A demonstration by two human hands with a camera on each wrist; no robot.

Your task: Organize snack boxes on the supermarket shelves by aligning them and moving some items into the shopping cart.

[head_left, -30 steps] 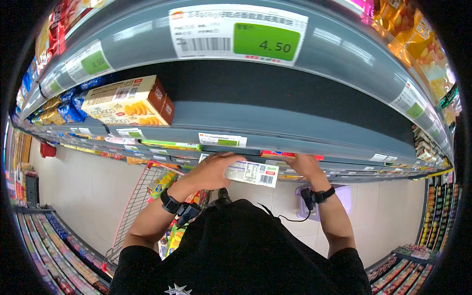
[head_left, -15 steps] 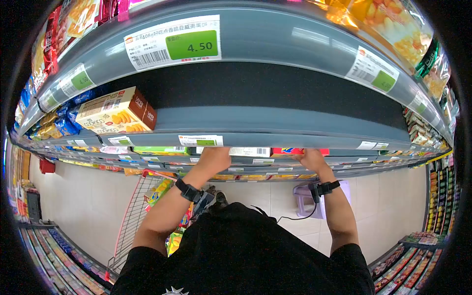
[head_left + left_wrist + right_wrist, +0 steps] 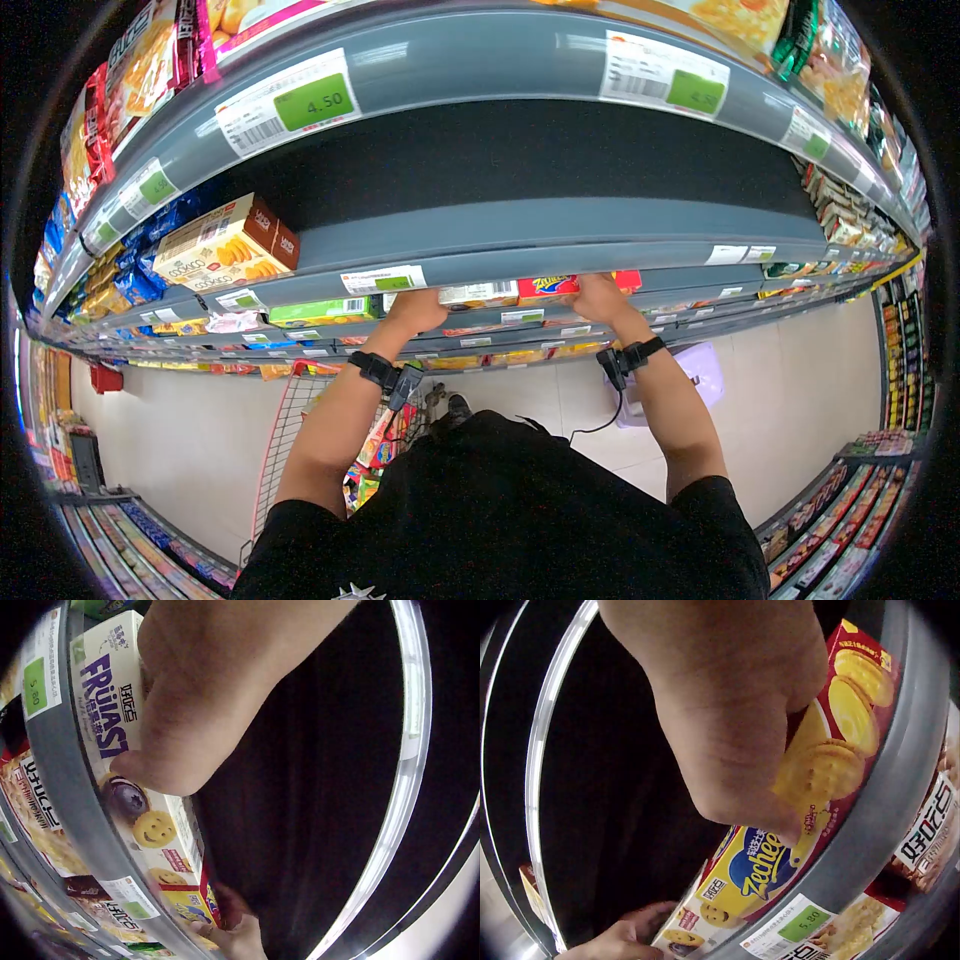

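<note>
Both boxes now deeper on shelf, left hand [image 3: 418, 308] gripping Fruiast box [image 3: 124, 742], right hand [image 3: 598, 297] apparently gripping Zecheese box [image 3: 810, 802].

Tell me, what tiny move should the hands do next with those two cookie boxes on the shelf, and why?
Probably nudge both boxes a little deeper. The left hand presses on the white box and the right hand on the red box, and both boxes sit right at the shelf's front edge with dark room behind.

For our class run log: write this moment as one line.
left hand: holds white biscuit box | right hand: holds red biscuit box | place: grey shelf | nearby: shopping cart
</note>
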